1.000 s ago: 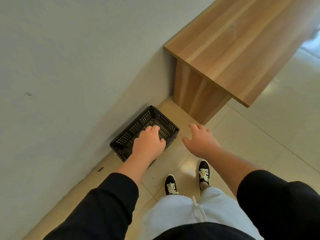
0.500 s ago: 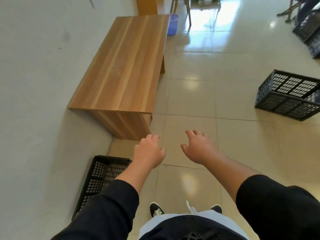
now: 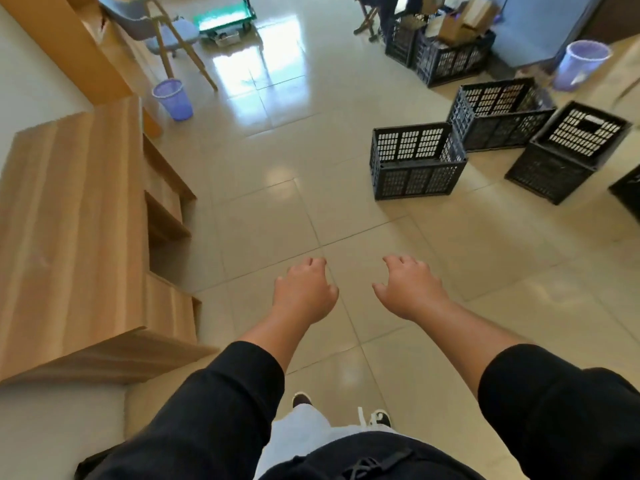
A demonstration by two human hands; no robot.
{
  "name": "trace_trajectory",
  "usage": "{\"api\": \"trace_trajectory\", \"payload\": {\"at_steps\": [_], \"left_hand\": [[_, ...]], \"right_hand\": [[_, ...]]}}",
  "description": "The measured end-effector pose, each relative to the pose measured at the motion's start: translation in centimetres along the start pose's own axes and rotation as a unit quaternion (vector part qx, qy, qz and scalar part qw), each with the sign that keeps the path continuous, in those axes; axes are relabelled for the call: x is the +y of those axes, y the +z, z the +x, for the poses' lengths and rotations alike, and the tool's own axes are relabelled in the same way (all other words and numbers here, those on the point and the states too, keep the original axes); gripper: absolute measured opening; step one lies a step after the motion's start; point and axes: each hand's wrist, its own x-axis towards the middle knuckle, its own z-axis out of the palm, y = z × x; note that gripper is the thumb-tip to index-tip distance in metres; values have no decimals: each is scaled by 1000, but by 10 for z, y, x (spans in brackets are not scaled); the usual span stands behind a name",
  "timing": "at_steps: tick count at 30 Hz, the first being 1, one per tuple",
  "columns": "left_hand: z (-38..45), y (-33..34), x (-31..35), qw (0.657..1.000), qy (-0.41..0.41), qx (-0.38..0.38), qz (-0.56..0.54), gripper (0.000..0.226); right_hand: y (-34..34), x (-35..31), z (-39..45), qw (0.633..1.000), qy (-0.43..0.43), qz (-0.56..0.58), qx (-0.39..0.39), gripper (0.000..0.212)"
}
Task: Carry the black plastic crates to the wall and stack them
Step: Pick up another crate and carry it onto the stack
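Several black plastic crates stand on the tiled floor at the right. The nearest crate (image 3: 417, 161) is upright and empty. Behind it stands a second crate (image 3: 502, 114), and a third crate (image 3: 568, 152) sits upside down to the right. My left hand (image 3: 303, 289) and my right hand (image 3: 410, 289) hover over bare floor in the middle, palms down, fingers loosely curled and apart, holding nothing. Both hands are well short of the nearest crate. The crate by the wall is out of view.
A low wooden bench (image 3: 69, 237) with open shelves runs along the left wall. Two purple bins (image 3: 173, 98) (image 3: 581, 64) stand at the back left and far right. A chair (image 3: 166, 32), a green cart (image 3: 225, 15) and filled crates (image 3: 446, 53) are at the back.
The view has swung from the wall and the crate on the floor there toward the room. The crate by the wall has left the view. Both hands stay empty.
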Motion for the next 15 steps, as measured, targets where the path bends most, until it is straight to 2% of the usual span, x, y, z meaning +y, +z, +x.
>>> {"api": "trace_trajectory", "payload": {"at_steps": [9,15], "left_hand": [[152,-37,64,994,95,-16,52,59],[262,-86,97,984,159,-28,73,57]], "right_hand": [[-59,51,115,995,90,25,16,62],[-113,66,191,980,175,92,34,63]]}}
